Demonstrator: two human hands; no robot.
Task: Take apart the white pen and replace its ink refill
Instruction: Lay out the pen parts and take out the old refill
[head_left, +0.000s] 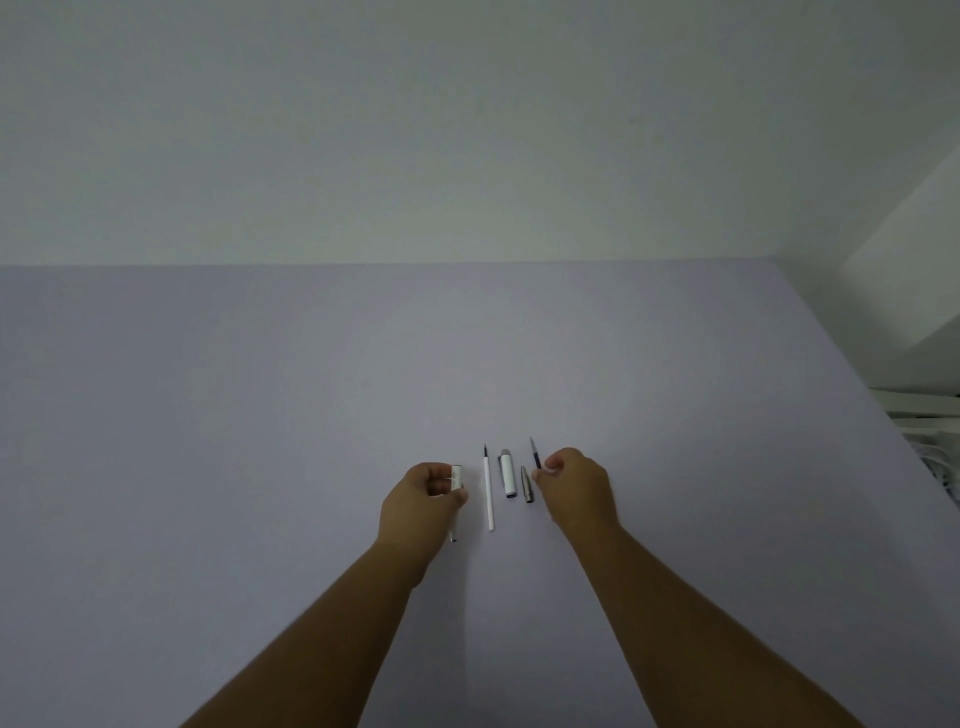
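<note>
Pen parts lay in a short row on the broad, pale lilac tabletop (311, 389), already taken apart. Largest of all was that bare surface, then the two forearms reaching in. The left hand (423, 501) was curled closed around the white pen barrel (457, 477), whose upper end showed at the fingers and whose thin tip peeked out below the wrist. Just right of it lay the long, slim white refill with a dark point (489, 493), then the short white cap with a clip (508, 474), then the small grey metal tip cone (528, 484). The right hand (574, 486) pinched the lower end of a thin dark refill (535, 456). Each piece looked light, rigid and smooth, likely to roll. The refills seemed best held mid-shaft, away from the inky point.
</note>
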